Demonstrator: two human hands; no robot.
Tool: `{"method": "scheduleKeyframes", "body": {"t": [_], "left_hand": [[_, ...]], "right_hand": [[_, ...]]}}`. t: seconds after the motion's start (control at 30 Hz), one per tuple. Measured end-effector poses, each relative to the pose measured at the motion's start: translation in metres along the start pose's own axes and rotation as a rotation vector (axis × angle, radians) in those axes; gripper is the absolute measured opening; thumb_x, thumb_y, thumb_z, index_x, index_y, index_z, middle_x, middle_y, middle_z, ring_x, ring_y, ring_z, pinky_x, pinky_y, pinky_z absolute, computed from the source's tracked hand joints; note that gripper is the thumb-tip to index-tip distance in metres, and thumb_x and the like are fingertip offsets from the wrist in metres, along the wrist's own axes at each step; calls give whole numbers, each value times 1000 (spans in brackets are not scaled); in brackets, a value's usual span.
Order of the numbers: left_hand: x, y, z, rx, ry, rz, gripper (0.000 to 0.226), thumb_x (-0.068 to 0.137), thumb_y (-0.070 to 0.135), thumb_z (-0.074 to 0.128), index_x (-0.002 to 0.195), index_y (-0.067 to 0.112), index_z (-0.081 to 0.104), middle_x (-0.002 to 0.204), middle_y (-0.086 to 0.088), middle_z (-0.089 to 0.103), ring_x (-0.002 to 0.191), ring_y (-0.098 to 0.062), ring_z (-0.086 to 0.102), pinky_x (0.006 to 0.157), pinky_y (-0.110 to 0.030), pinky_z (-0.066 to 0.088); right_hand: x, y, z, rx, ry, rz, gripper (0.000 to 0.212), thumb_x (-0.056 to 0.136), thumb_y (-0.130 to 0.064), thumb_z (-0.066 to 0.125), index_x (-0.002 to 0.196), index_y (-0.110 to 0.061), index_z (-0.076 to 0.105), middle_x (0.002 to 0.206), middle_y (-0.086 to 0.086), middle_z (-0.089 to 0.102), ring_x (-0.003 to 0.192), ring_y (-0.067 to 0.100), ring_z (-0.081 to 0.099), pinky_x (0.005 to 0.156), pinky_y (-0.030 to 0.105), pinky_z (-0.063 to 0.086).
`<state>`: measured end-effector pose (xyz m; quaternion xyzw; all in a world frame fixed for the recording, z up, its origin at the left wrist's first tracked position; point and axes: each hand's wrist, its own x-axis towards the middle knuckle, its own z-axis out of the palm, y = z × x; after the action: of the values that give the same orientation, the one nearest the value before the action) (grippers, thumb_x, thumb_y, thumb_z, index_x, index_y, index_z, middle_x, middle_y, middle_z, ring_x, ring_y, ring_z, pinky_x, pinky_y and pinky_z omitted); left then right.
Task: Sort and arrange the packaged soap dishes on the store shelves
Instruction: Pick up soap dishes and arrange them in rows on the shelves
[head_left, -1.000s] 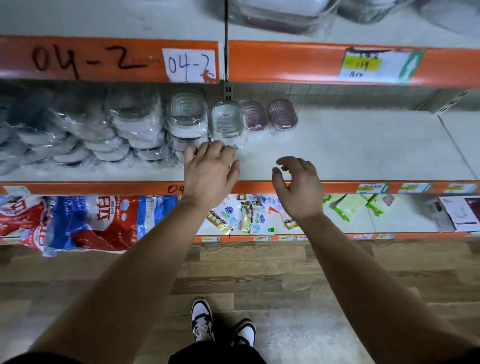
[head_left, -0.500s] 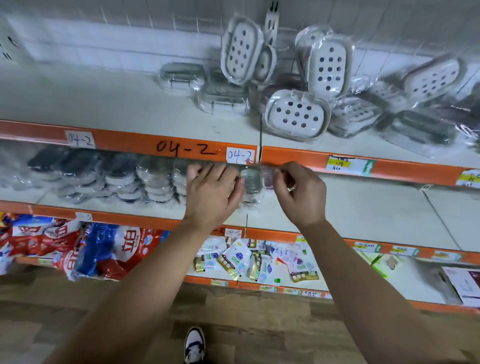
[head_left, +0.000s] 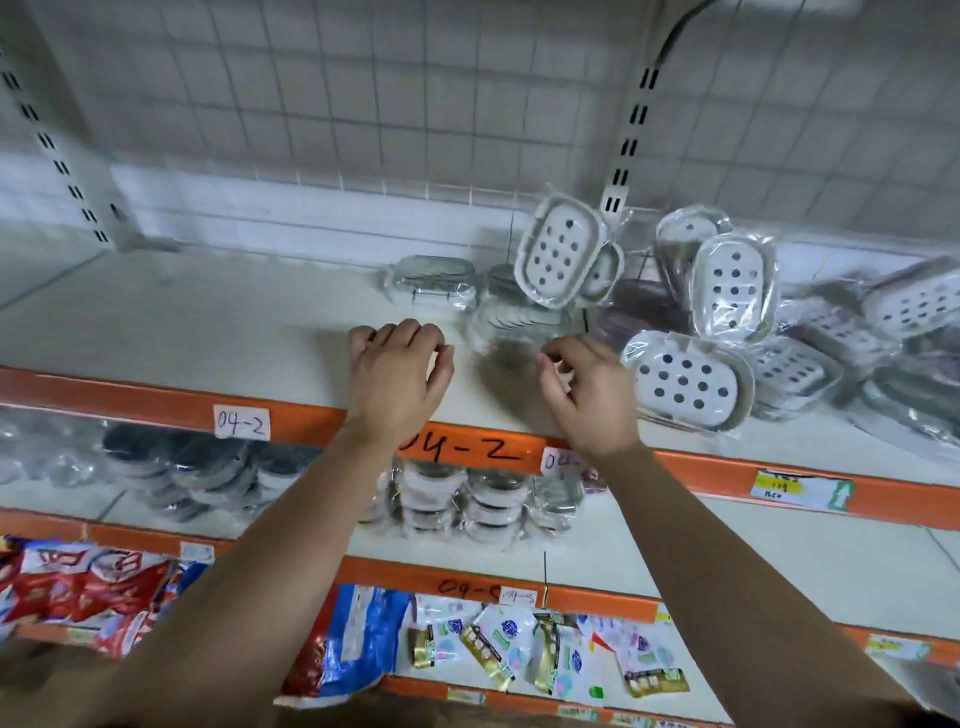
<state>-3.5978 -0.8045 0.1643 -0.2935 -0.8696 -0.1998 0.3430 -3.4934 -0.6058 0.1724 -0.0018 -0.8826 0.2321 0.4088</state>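
On the upper shelf (head_left: 208, 322) lies a loose pile of bagged white perforated soap dishes (head_left: 685, 382); some lean upright against the wire back (head_left: 563, 257). Clear bagged dishes (head_left: 434, 283) sit behind my hands. My left hand (head_left: 397, 374) hovers over the shelf's front with fingers loosely curled and nothing in it. My right hand (head_left: 587, 395), also loosely curled and empty, is just left of the nearest white dish. A blurred brownish patch lies between the hands. Stacked packaged dishes (head_left: 467, 499) fill the middle shelf below.
Orange price rails (head_left: 156, 405) marked 04-2 edge the shelves. Dark stacked dishes (head_left: 197, 467) sit at the middle shelf's left. The bottom shelf holds red and blue bags (head_left: 88, 577) and small sachets (head_left: 498, 639). A slotted upright (head_left: 626, 150) rises behind the pile.
My view and both hands have risen from the middle shelf to the upper one. The hands have left the stacked dishes and now hover beside the white pile.
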Motion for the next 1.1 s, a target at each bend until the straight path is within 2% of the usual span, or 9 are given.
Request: {"method": "scheduleKeyframes", "body": {"t": [0.13,0.27,0.4,0.5,0.6,0.7,0.83,0.97,1.1], "left_hand": [[31,-34,22,-51,-102,-15,36,90,38,40,92,16,68,90,-3,66,87,-30,62,81,-42,42],[67,-53,46,-78,-219,17,50,90,38,33,115,12,67,113,-10,66,106,-34,60,87,-43,44],[93,-60,70,-70,-411,-30,47,101,25,41,146,12,43,150,-10,44,139,-29,38,108,-41,33],[94,-67,83,-25,-484,-26,51,102,20,40,152,15,32,159,-5,30,149,-25,21,115,-40,25],[89,-73,81,-31,-369,-22,44,98,18,51,142,19,48,147,-4,47,143,-24,33,113,-38,22],[87,-78,66,4,-307,-37,34,90,29,65,123,20,61,124,-4,59,122,-26,51,108,-36,24],[81,-81,49,79,-296,-34,45,78,48,75,109,16,68,108,-9,62,105,-32,55,92,-40,30],[70,-78,36,105,-263,-56,48,73,58,74,88,12,71,90,-9,66,87,-32,62,84,-40,36],[48,-75,34,27,-77,-44,47,74,58,56,71,12,67,75,-6,60,72,-30,58,72,-36,41]], "right_hand": [[29,-3,32,-48,19,24,29,93,-31,50,92,-10,69,88,6,66,83,25,59,67,30,40],[36,-2,56,-151,71,-19,20,90,-21,54,90,-7,69,90,9,63,89,30,56,79,37,45],[35,6,60,-218,58,-62,18,90,-20,57,90,-8,70,89,6,64,88,29,56,84,40,43],[36,8,61,-236,39,-18,19,91,-23,57,93,-11,71,92,4,65,91,29,57,87,41,43],[36,8,60,-240,37,29,23,90,-26,55,95,-11,71,93,5,64,92,29,56,88,42,43],[36,8,59,-225,65,84,25,90,-28,53,95,-11,71,94,6,63,91,29,55,87,38,41],[36,9,58,-220,61,166,28,89,-32,51,97,-12,69,98,7,64,94,31,56,91,39,39],[36,9,58,-231,41,223,32,89,-34,50,100,-12,69,101,8,65,97,33,55,93,38,36],[35,11,60,-255,-4,291,41,89,-40,45,104,-11,70,108,10,67,105,36,56,96,48,43]]}}
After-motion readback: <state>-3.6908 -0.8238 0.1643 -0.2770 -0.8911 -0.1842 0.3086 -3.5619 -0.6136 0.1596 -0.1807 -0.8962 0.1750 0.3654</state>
